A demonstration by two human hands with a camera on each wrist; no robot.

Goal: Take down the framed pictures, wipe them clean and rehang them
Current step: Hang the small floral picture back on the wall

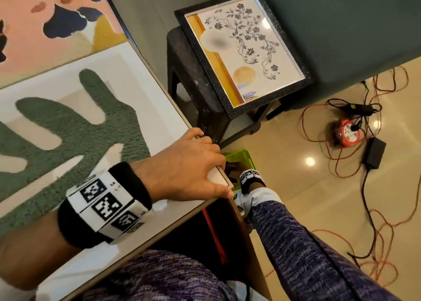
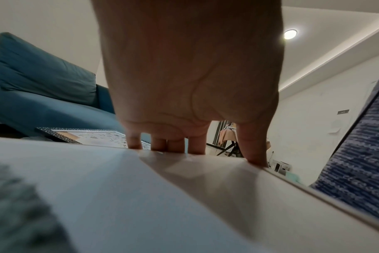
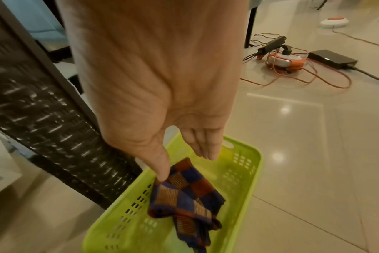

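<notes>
A large framed picture (image 1: 91,118) with a green hand-like shape on white lies tilted across my lap; it fills the lower half of the left wrist view (image 2: 119,188). My left hand (image 1: 211,164) grips its lower right corner, fingers (image 2: 197,145) curled over the far edge and the thumb on the near edge. My right hand (image 1: 231,167) reaches down into a lime green basket (image 1: 241,155) on the floor. In the right wrist view this hand (image 3: 184,164) has straight fingers, and its thumb tip touches a blue and brown checked cloth (image 3: 184,196) lying in the basket (image 3: 247,171).
A black-framed floral picture (image 1: 246,50) lies on a dark stool (image 1: 189,73) next to the basket. A pink and navy picture (image 1: 45,16) leans at upper left. A teal sofa (image 1: 341,27) stands behind. Orange cables, a red cord reel (image 1: 347,134) and black adapters lie on the tiled floor.
</notes>
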